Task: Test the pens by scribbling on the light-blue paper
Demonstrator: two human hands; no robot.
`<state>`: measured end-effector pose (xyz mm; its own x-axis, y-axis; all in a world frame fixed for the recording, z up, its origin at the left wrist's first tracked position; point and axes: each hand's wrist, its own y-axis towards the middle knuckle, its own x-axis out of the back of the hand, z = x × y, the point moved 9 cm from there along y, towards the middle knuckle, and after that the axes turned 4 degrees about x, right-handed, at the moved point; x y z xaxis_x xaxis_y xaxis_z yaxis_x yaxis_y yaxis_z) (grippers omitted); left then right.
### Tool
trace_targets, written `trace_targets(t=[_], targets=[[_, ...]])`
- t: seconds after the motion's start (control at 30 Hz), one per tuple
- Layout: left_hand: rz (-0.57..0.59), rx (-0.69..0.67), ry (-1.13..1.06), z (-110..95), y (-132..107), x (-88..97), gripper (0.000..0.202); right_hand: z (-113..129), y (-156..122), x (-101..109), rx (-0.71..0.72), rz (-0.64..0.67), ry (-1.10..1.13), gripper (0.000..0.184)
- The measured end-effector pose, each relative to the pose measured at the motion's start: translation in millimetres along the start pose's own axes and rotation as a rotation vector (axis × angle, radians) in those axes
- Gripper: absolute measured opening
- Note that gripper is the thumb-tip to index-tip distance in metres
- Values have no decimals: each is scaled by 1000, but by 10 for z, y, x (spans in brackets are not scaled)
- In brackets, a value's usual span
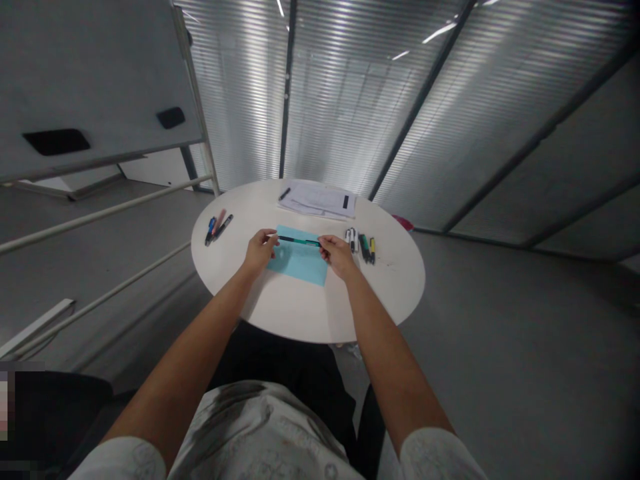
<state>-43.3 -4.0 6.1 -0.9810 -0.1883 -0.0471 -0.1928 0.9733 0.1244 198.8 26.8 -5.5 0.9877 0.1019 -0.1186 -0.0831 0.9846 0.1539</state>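
A slim pen [299, 241], dark at its left part and green toward the right, is stretched level between my two hands. My left hand [261, 251] pinches its left end, and my right hand [336, 254] grips the right end. Beneath the pen a light blue sheet [299, 265] lies on the white round table [285, 320]. Just right of my right hand are several white-and-black markers [352, 239], a dark green marker [364, 247] and a yellow-and-black marker [373, 249].
White papers [320, 200] are piled at the table's far side, with a black pen [285, 194] and a small black strip [346, 202] on them. Several pens [217, 227] lie at the left. A whiteboard [100, 73] on a rail frame stands left; a blind-covered glass wall [340, 100] rises behind.
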Motion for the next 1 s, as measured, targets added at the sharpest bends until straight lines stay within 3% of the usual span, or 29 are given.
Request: trace_targets(t=[0.37, 1.0], targets=[[3, 7, 49, -46, -30, -7, 25, 32, -6, -13, 7, 6, 34, 34], [60, -20, 16, -55, -33, -50, 29, -8, 14, -17, 4, 34, -4, 33]])
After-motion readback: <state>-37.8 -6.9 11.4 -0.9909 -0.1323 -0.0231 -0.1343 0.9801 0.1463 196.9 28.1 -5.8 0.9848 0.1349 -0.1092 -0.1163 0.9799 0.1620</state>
